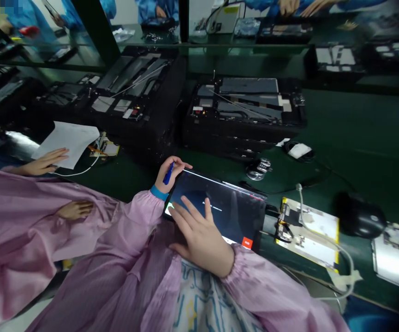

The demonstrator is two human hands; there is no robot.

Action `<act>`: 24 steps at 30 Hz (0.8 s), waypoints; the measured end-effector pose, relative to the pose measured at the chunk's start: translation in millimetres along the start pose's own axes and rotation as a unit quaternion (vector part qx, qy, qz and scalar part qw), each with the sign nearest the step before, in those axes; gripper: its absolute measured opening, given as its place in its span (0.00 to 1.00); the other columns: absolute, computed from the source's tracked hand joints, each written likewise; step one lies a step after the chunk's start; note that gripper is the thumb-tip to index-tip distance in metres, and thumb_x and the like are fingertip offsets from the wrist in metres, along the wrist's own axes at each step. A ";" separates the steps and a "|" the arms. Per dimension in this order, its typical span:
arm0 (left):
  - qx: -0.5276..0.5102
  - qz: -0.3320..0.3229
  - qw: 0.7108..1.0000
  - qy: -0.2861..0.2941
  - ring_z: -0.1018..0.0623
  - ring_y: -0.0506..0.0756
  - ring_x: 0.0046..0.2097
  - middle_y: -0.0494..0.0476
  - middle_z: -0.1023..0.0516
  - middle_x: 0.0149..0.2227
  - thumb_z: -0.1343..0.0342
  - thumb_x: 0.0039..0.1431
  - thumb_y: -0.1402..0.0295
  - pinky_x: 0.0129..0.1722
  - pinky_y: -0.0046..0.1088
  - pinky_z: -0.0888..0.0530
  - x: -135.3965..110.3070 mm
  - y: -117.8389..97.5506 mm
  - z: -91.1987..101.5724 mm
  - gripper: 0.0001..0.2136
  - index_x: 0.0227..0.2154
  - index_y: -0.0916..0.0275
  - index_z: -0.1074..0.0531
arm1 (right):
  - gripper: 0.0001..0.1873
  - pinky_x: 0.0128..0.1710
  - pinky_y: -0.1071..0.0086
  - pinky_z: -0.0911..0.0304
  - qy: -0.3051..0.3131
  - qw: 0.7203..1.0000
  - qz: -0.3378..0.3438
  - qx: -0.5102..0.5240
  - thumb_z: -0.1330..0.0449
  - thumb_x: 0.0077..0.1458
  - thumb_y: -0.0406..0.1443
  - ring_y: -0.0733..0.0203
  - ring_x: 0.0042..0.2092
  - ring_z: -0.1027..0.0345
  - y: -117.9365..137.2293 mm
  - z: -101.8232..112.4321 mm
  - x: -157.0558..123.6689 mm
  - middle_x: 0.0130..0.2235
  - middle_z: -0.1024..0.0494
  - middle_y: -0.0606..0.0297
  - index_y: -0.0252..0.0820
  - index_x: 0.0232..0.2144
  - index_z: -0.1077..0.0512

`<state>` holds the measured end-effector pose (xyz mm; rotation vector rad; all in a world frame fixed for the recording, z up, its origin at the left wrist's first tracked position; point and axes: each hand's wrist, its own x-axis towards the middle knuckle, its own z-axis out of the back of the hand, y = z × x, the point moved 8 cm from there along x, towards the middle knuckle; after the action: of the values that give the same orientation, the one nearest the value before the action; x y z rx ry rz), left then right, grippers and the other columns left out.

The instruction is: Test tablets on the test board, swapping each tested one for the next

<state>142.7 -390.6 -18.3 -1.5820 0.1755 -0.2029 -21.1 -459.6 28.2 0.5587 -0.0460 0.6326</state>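
Observation:
A dark, lit tablet screen (234, 212) lies in front of me, with a red patch at its lower right and a green one at its lower left. Between the fingers of my left hand (175, 171) is a blue pen (168, 174); a fingertip of that hand reaches the screen's upper left edge. My right hand (202, 240) is spread with nothing in it, over the lower left of the screen. Whether its fingertips touch the glass, I cannot tell. A ribbon joins the screen's right side to a yellow-edged circuit assembly (310, 230).
Stacks of black device housings (244, 103) stand behind the screen. A coiled cable (298, 150) and a small metal item (259, 168) lie beyond its right corner. At right is a black round object (361, 214). A co-worker's hand (49, 161) rests on white paper (71, 138) at left.

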 end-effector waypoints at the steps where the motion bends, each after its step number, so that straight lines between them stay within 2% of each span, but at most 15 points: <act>1: -0.003 0.004 1.000 0.000 0.23 0.53 0.34 0.56 0.20 0.32 0.41 0.53 0.62 0.38 0.31 0.31 0.3 0.3 0.0 0.11 0.30 0.62 0.37 | 0.41 0.60 0.35 0.77 -0.005 1.000 -0.001 0.000 0.35 0.53 0.44 0.43 0.65 0.63 -1.1 5.2 -2.2 0.61 0.42 0.51 0.35 0.62 0.46; 5: -0.005 0.013 1.000 -0.003 0.22 0.54 0.36 0.56 0.20 0.33 0.41 0.53 0.62 0.41 0.32 0.31 1.3 0.9 0.6 0.11 0.30 0.62 0.37 | 0.40 0.60 0.36 0.78 -0.024 0.999 -0.042 -0.006 0.37 0.53 0.43 0.43 0.65 0.65 -18.0 27.4 -18.7 0.62 0.45 0.50 0.35 0.62 0.47; 9: -0.002 0.022 1.000 -0.004 0.22 0.54 0.36 0.57 0.20 0.34 0.41 0.53 0.63 0.40 0.32 0.31 0.6 1.6 -0.4 0.10 0.30 0.62 0.37 | 0.40 0.59 0.35 0.72 -0.056 0.993 -0.097 -0.032 0.39 0.54 0.44 0.39 0.65 0.66 -44.2 42.7 -42.5 0.62 0.47 0.48 0.35 0.62 0.50; 13: -0.003 0.028 1.000 -0.005 0.22 0.55 0.37 0.56 0.20 0.33 0.42 0.54 0.65 0.38 0.31 0.31 0.0 1.6 -1.8 0.09 0.30 0.62 0.37 | 0.37 0.59 0.33 0.70 -0.056 0.990 -0.116 -0.055 0.41 0.55 0.44 0.36 0.64 0.64 -53.7 42.2 -57.3 0.62 0.47 0.47 0.37 0.61 0.49; 20: -0.005 0.033 0.999 -0.002 0.22 0.54 0.34 0.56 0.20 0.33 0.42 0.53 0.64 0.37 0.31 0.31 2.5 6.4 -1.1 0.10 0.30 0.62 0.37 | 0.36 0.57 0.30 0.67 -0.034 0.989 -0.111 -0.091 0.38 0.52 0.38 0.33 0.64 0.64 -57.4 38.8 -63.1 0.63 0.49 0.50 0.42 0.61 0.45; 24: -0.006 0.035 0.999 -0.007 0.22 0.54 0.33 0.56 0.19 0.33 0.43 0.54 0.65 0.35 0.31 0.31 3.2 8.3 0.1 0.08 0.30 0.61 0.37 | 0.28 0.58 0.31 0.68 -0.049 0.990 -0.084 -0.102 0.41 0.54 0.33 0.36 0.64 0.63 -59.5 37.2 -75.2 0.62 0.46 0.53 0.43 0.57 0.39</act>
<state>146.0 -391.5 -26.6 -1.5857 0.2223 -0.1364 -43.3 -559.3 15.7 0.3903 -0.1533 0.4303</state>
